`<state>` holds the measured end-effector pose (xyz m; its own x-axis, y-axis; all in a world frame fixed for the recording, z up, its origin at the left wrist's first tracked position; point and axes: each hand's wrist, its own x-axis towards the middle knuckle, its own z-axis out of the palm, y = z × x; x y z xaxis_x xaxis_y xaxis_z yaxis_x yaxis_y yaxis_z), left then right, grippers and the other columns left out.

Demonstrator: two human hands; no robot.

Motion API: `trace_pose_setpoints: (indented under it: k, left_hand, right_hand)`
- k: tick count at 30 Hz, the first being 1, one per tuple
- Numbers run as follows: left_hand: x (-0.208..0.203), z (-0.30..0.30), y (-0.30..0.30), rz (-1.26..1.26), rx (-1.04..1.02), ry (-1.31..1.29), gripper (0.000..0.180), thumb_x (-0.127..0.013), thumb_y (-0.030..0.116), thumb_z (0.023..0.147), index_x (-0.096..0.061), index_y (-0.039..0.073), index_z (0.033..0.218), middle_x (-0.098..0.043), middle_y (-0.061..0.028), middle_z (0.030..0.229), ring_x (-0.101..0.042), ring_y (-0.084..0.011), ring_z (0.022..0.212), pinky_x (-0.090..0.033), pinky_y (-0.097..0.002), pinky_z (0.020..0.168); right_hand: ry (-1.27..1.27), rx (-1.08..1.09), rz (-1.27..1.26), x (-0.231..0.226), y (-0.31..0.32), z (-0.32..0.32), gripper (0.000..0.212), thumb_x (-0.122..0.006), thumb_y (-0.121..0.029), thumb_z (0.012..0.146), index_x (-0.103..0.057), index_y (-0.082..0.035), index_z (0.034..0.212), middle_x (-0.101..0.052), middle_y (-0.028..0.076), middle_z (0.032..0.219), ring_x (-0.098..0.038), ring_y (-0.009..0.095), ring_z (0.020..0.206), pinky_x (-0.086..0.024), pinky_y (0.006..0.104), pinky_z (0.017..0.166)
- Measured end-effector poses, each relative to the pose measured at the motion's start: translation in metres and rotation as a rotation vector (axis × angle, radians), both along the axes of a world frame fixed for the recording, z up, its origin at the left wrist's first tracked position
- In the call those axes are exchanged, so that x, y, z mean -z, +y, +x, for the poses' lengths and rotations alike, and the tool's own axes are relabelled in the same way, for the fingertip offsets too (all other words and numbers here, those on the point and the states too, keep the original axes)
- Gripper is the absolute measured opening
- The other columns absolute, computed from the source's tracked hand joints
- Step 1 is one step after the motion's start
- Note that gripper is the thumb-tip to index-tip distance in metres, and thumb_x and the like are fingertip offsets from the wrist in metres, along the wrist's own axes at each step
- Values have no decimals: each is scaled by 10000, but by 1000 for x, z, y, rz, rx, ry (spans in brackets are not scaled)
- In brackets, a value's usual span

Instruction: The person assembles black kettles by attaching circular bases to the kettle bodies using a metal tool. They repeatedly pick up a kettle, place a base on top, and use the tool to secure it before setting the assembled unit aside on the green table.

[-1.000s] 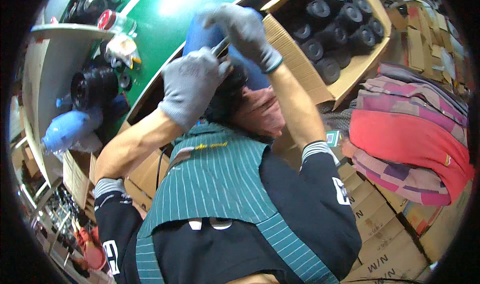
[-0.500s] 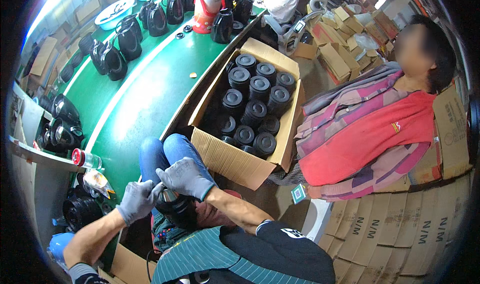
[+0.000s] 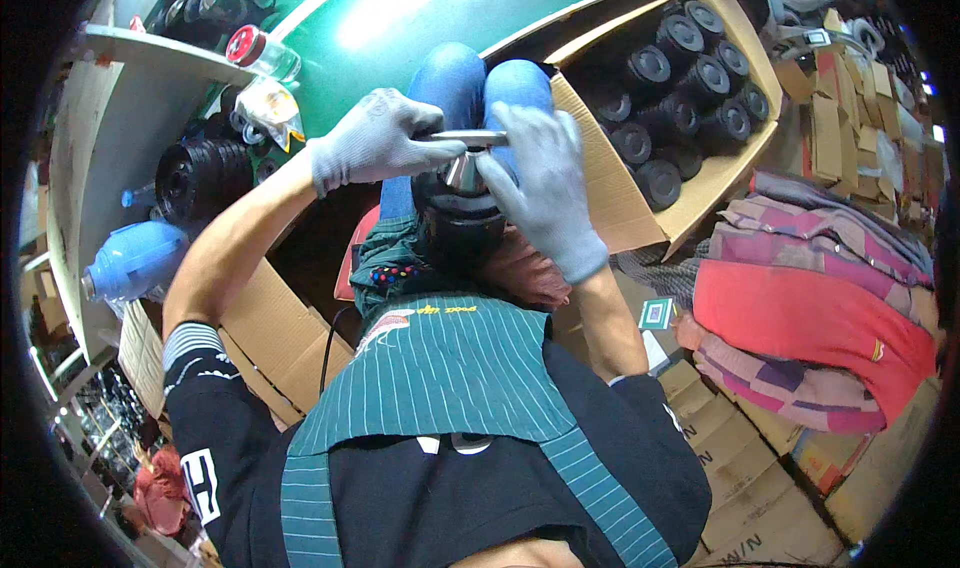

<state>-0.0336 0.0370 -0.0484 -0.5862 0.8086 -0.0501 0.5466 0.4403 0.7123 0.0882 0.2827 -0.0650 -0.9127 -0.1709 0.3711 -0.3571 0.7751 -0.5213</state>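
Observation:
A black jug stands between my thighs, its silver cone-shaped neck pointing up. Over that neck is a flat, thin grey round piece, seen almost edge-on; its exact kind cannot be told. My left hand, in a grey glove, pinches the left end of this piece between thumb and fingers. On the other side, my gloved right hand has its fingers stretched and its thumb apart, close to the piece's right end and the neck. Motion blurs its fingertips, so contact there is unclear.
An open carton of stacked black round parts stands at the right, beside a person in a red vest. Left are a red-lidded jar, stacked black rings and a blue bottle. The green table lies ahead.
The view has tilted down toward my lap. Both hands were close together at the jug's top; now they are farther apart, with the flat round piece showing between them and my right hand's fingers spread.

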Motion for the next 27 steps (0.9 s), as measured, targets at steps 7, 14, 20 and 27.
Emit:
trace_pose_setpoints:
  k: [7, 14, 20, 27]
  left_hand:
    - [55, -16, -59, 69, -870, -259, 409, -713, 428, 1056, -696, 32, 955, -594, 39, 736, -546, -61, 643, -448, -263, 572]
    - [155, -55, -83, -284, -1039, 60, 549, -634, 594, 998, -745, 58, 966, -766, -227, 901, -750, -424, 899, -554, -517, 812]
    - [135, -37, -101, -283, -819, 307, 651, -687, 500, 998, -625, -26, 1377, -712, -281, 1253, -696, -431, 1151, -535, -514, 988]
    - [64, -1, -70, 413, -178, 687, 866, -948, 562, 709, -606, 152, 1391, -397, -309, 1620, -449, -572, 1455, -368, -733, 1179]
  right_hand:
    - [-522, 137, -171, 6, -18, 59, 1034, -916, -425, 822, -403, -69, 1646, -360, 306, 1676, -413, 471, 1534, -409, 535, 1196]
    - [-530, 194, -299, 4, -28, 58, 885, -949, -442, 760, -634, -32, 1477, -452, 380, 1594, -510, 474, 1469, -427, 486, 1209]
    - [-176, 78, -353, -28, 2, 46, 889, -1021, -356, 652, -697, 40, 1378, -507, 337, 1585, -552, 421, 1452, -471, 480, 1178]
    - [-509, 441, -1564, 13, 23, -72, 605, -587, -509, 1103, -607, -27, 1466, -688, 117, 1395, -678, 252, 1223, -551, 407, 1067]
